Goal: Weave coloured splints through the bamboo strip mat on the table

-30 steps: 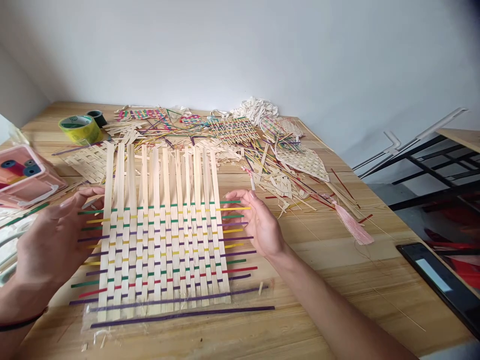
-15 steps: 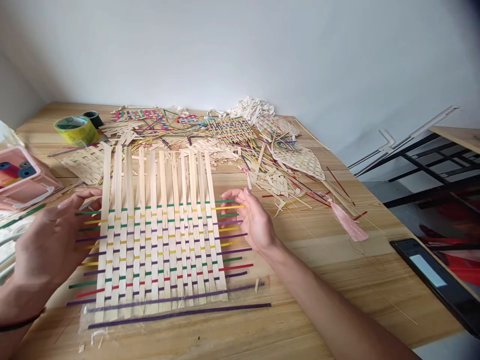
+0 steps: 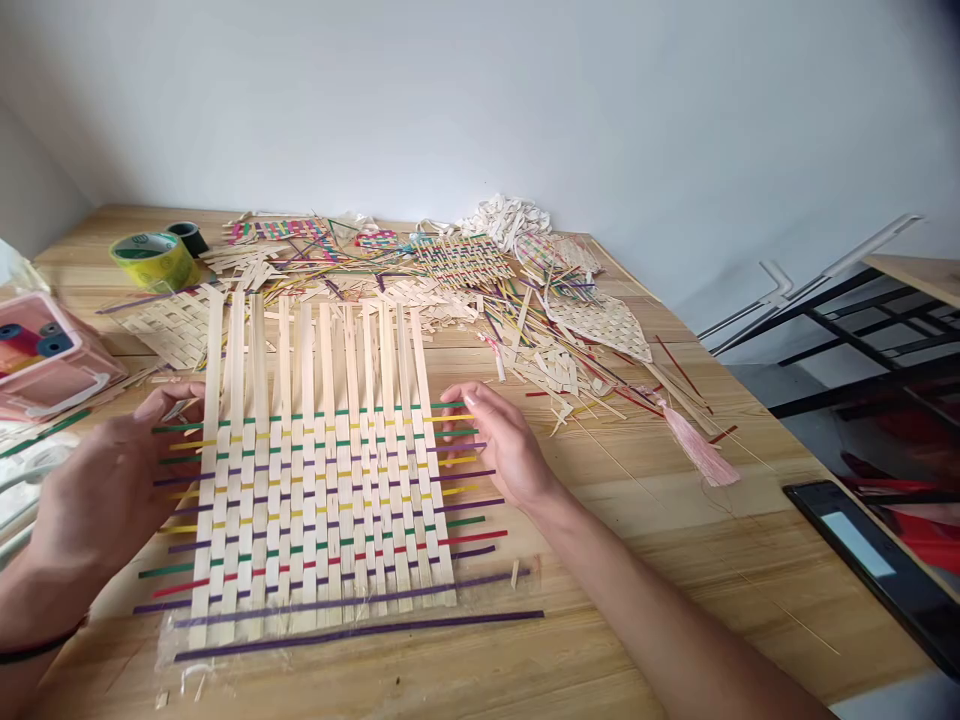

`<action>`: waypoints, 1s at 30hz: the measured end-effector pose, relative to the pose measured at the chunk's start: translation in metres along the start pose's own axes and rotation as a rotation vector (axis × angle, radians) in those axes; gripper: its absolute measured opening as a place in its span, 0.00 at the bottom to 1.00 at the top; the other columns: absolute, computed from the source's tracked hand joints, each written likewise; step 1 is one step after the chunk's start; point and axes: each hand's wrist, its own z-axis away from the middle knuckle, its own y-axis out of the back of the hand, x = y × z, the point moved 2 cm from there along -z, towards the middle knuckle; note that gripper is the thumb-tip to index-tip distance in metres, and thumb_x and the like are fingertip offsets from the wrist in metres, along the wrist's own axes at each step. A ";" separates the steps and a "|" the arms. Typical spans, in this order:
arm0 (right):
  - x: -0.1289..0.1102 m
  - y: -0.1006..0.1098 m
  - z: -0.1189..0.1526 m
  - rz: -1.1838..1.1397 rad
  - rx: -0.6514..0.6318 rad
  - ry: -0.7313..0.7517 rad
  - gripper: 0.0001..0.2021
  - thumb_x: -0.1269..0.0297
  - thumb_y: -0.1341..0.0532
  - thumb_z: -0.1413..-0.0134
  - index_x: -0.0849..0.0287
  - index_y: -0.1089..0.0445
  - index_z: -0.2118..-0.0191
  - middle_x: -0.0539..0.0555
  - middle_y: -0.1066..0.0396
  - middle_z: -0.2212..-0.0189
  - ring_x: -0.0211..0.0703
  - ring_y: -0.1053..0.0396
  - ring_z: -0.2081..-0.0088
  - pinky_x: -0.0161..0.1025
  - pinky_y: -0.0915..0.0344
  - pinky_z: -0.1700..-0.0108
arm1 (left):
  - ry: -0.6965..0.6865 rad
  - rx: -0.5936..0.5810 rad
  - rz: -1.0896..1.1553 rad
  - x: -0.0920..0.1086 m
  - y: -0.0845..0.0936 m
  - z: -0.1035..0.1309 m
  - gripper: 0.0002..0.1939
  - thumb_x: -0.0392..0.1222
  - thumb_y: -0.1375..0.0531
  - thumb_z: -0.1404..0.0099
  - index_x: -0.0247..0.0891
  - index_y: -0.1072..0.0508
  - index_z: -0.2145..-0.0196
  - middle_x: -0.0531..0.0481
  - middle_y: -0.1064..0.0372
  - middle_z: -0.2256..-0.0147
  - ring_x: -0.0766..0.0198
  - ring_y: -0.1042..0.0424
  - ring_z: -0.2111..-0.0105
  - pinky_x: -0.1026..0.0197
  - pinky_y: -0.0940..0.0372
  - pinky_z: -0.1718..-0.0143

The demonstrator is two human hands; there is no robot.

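Note:
A partly woven mat point(image 3: 322, 500) of pale flat strips, crossed by thin green, yellow, purple and red strips, lies in front of me. Its upper pale ends stand loose and raised. Clear tape and a purple strip point(image 3: 360, 635) run along the near edge. My left hand point(image 3: 105, 500) is closed around the coloured strip ends at the mat's left side, its fingertips partly hidden behind the edge. On the right side, my right hand point(image 3: 506, 440) has its thumb over the upper green and yellow strip ends, with curled fingers beneath them.
Behind the mat lies a heap of loose strips point(image 3: 442, 300) with several woven pieces. A yellow tape roll point(image 3: 154, 262) and a pink basket point(image 3: 56, 365) are at left. On the right are a woven fan point(image 3: 600, 320), a pink tassel point(image 3: 697, 445) and a phone point(image 3: 870, 560).
My right thumb has come down and left, closer to the mat's upper right strip ends. The left hand has shifted very slightly; the mat stays in place.

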 end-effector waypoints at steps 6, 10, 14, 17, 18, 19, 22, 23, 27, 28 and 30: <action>0.003 0.001 0.000 0.060 0.024 -0.001 0.15 0.47 0.31 0.43 0.52 0.26 0.59 0.51 0.28 0.64 0.45 0.25 0.62 0.38 0.25 0.67 | 0.076 -0.049 0.121 -0.006 0.006 -0.003 0.16 0.47 0.34 0.45 0.48 0.27 0.57 0.55 0.24 0.65 0.61 0.30 0.77 0.62 0.29 0.80; 0.003 0.001 -0.001 0.097 -0.005 -0.019 0.16 0.46 0.32 0.41 0.52 0.25 0.56 0.51 0.24 0.64 0.43 0.25 0.66 0.38 0.25 0.66 | 0.100 -0.101 0.080 -0.013 0.011 -0.009 0.21 0.54 0.29 0.46 0.50 0.27 0.56 0.53 0.22 0.61 0.56 0.25 0.73 0.60 0.26 0.78; 0.002 0.002 -0.002 0.096 -0.051 -0.028 0.16 0.47 0.31 0.42 0.53 0.24 0.56 0.51 0.23 0.64 0.41 0.24 0.66 0.38 0.25 0.66 | 0.134 -0.100 0.087 -0.016 0.010 -0.011 0.26 0.51 0.27 0.49 0.52 0.26 0.52 0.55 0.23 0.65 0.55 0.23 0.72 0.60 0.27 0.78; 0.001 0.002 -0.003 0.087 -0.062 -0.028 0.16 0.48 0.31 0.41 0.53 0.24 0.56 0.51 0.23 0.64 0.41 0.24 0.67 0.38 0.25 0.65 | 0.127 -0.062 0.076 -0.015 0.008 -0.009 0.25 0.47 0.25 0.52 0.49 0.26 0.57 0.57 0.25 0.70 0.56 0.23 0.74 0.62 0.28 0.79; 0.001 0.002 -0.003 0.088 -0.061 -0.027 0.16 0.47 0.31 0.41 0.53 0.24 0.56 0.51 0.23 0.65 0.41 0.24 0.67 0.38 0.25 0.65 | 0.113 -0.048 0.076 -0.014 0.007 -0.008 0.23 0.46 0.25 0.52 0.48 0.27 0.59 0.58 0.26 0.72 0.57 0.24 0.74 0.63 0.29 0.79; 0.001 0.002 -0.003 0.090 -0.057 -0.026 0.16 0.47 0.31 0.41 0.53 0.24 0.56 0.51 0.23 0.64 0.41 0.25 0.67 0.38 0.25 0.65 | 0.100 -0.036 0.077 -0.013 0.006 -0.007 0.22 0.46 0.25 0.52 0.47 0.28 0.61 0.58 0.27 0.73 0.59 0.25 0.75 0.65 0.31 0.80; 0.002 0.002 -0.003 0.099 -0.047 -0.027 0.16 0.46 0.32 0.40 0.53 0.25 0.56 0.51 0.24 0.64 0.40 0.25 0.66 0.38 0.25 0.64 | 0.091 -0.032 0.075 -0.011 0.003 -0.004 0.20 0.47 0.25 0.50 0.45 0.29 0.64 0.58 0.28 0.74 0.63 0.29 0.78 0.67 0.34 0.81; 0.002 0.002 -0.002 0.104 -0.045 -0.030 0.17 0.46 0.32 0.40 0.53 0.25 0.56 0.51 0.24 0.64 0.40 0.25 0.66 0.38 0.24 0.64 | 0.090 -0.038 0.076 -0.010 0.003 -0.004 0.20 0.47 0.26 0.50 0.45 0.29 0.64 0.58 0.28 0.74 0.63 0.29 0.79 0.67 0.35 0.81; 0.002 0.002 -0.001 0.131 -0.038 -0.032 0.18 0.44 0.32 0.40 0.53 0.25 0.56 0.51 0.24 0.64 0.43 0.25 0.63 0.38 0.24 0.63 | 0.055 -0.064 0.083 -0.013 0.005 -0.006 0.16 0.44 0.30 0.48 0.44 0.30 0.64 0.57 0.29 0.75 0.63 0.29 0.78 0.66 0.35 0.79; 0.002 0.002 -0.001 0.134 -0.038 -0.029 0.18 0.44 0.32 0.40 0.53 0.25 0.56 0.51 0.24 0.64 0.43 0.25 0.63 0.39 0.24 0.63 | 0.050 -0.068 0.080 -0.013 0.007 -0.007 0.15 0.42 0.32 0.48 0.44 0.29 0.63 0.57 0.29 0.75 0.63 0.29 0.77 0.66 0.34 0.78; 0.001 0.002 -0.001 0.130 -0.044 -0.027 0.17 0.44 0.32 0.40 0.53 0.25 0.56 0.51 0.25 0.64 0.44 0.25 0.63 0.39 0.24 0.64 | 0.057 -0.075 0.072 -0.014 0.008 -0.007 0.14 0.40 0.34 0.49 0.44 0.29 0.63 0.57 0.29 0.75 0.63 0.29 0.77 0.67 0.35 0.78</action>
